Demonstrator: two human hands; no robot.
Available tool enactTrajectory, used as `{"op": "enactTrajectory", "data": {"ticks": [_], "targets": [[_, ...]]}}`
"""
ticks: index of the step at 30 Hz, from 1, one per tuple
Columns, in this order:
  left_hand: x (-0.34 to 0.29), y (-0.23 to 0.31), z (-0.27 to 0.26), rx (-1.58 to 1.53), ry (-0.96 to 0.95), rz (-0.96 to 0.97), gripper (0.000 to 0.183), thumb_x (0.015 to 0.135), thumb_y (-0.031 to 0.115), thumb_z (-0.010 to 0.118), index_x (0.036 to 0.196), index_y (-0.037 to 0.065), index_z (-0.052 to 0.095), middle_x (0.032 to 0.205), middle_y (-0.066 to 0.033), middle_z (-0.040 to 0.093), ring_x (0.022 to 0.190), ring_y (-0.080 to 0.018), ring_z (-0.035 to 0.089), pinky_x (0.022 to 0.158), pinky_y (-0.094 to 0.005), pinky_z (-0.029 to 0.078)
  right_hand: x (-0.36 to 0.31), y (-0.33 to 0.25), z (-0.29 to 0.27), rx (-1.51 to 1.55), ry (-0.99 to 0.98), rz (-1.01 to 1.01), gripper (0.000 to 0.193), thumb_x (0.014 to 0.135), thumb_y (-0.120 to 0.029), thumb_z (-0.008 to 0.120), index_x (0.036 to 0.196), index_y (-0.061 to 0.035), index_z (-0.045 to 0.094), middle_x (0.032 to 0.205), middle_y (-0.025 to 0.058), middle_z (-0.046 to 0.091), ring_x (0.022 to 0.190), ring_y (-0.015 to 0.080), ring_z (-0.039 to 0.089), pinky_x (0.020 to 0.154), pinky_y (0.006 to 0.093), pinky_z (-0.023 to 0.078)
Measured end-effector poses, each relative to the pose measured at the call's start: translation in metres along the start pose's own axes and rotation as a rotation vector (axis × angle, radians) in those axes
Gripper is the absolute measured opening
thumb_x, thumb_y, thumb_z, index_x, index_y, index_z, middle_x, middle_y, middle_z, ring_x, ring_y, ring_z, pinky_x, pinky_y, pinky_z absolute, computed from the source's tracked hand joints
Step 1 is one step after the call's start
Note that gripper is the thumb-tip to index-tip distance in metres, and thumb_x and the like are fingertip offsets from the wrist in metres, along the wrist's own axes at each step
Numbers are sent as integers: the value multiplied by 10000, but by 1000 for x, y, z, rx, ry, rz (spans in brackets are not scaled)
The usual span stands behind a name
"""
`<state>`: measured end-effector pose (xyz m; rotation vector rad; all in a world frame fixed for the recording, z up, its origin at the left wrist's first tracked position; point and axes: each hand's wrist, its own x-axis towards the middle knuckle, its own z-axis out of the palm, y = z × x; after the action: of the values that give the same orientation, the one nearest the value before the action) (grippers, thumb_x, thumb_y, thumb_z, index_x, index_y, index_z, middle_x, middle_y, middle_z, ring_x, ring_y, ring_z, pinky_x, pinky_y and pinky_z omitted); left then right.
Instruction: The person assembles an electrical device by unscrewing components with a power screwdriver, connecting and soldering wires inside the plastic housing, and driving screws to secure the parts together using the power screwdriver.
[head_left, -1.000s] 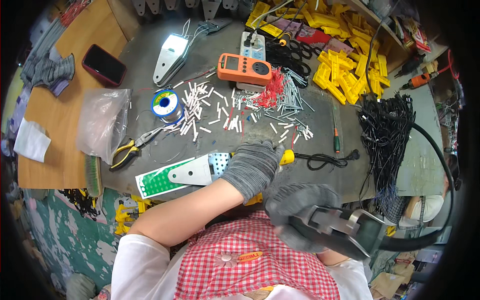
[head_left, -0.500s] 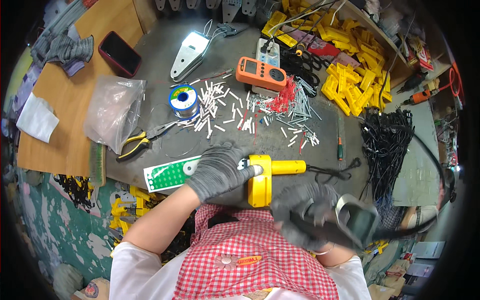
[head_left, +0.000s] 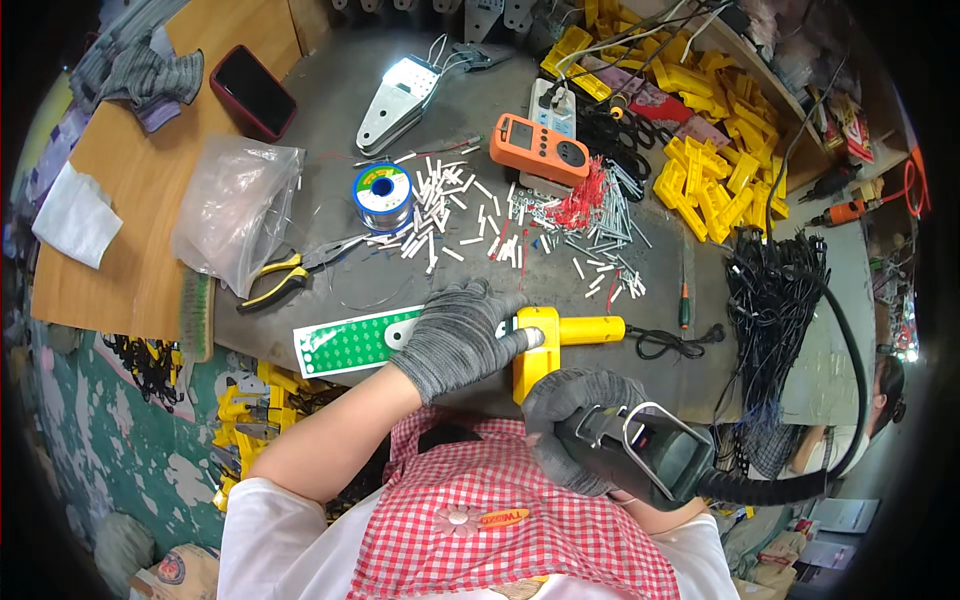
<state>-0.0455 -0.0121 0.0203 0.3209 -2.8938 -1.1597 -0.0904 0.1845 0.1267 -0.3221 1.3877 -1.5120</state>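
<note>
My left hand, in a grey knitted glove, is wrapped over the flat tool lying on the bench, its thumb against the yellow housing. From under the palm a metal plate with a green patterned label sticks out to the left. The yellow round handle points right and ends in a black cord. My right hand, gloved too, grips a black handheld power tool with a metal loop and thick black cable. It overlaps the housing's near end; the power tool's tip is hidden.
Beyond my hands lie a solder spool, white sleeves, screws, an orange meter and yellow-handled pliers. A screwdriver and bundled black cords are at right. Yellow plastic parts pile up behind.
My right hand has brought the power tool left and up, against the near end of the yellow housing. My left hand keeps its place on the flat tool. The view has shifted slightly.
</note>
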Motion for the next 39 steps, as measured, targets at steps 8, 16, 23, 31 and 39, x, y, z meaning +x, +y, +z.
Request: {"op": "enactTrajectory", "data": {"ticks": [8,16,23,31,39], "targets": [[6,0,-11,15,-147,24,615,876,623,568,1281,166,640,987,-213,611,979,-363,595,888,-468,458,59,-27,-21,-215,-137,-680,153,832,-55,690,949,-25,597,812,85,616,735,180,564,668,341,471],[3,1,-5,44,-150,86,611,882,631,532,1321,214,618,1069,-188,610,1057,-341,577,956,-464,420,94,6,-63,-825,-112,-495,317,803,1,700,1085,-54,567,1011,65,613,934,164,601,833,332,514],[6,2,-8,123,-167,39,620,866,555,600,1339,155,589,1102,-210,602,1049,-368,572,936,-484,428,85,-20,-56,-464,-108,-451,316,779,-64,759,1034,-48,572,903,73,621,837,187,622,764,313,517],[-1,6,-2,41,-81,16,539,876,504,600,1305,177,612,1162,-185,603,1070,-370,568,971,-490,417,91,8,-61,-599,4,-561,223,771,-30,757,977,-43,674,911,81,687,813,163,671,745,285,548],[22,0,-22,-67,41,29,523,892,411,637,1317,109,586,1290,-164,562,1228,-343,520,1056,-460,399,79,-47,-76,-309,-77,-685,522,743,-219,809,1170,-31,574,885,61,625,809,201,608,777,341,502]]}}
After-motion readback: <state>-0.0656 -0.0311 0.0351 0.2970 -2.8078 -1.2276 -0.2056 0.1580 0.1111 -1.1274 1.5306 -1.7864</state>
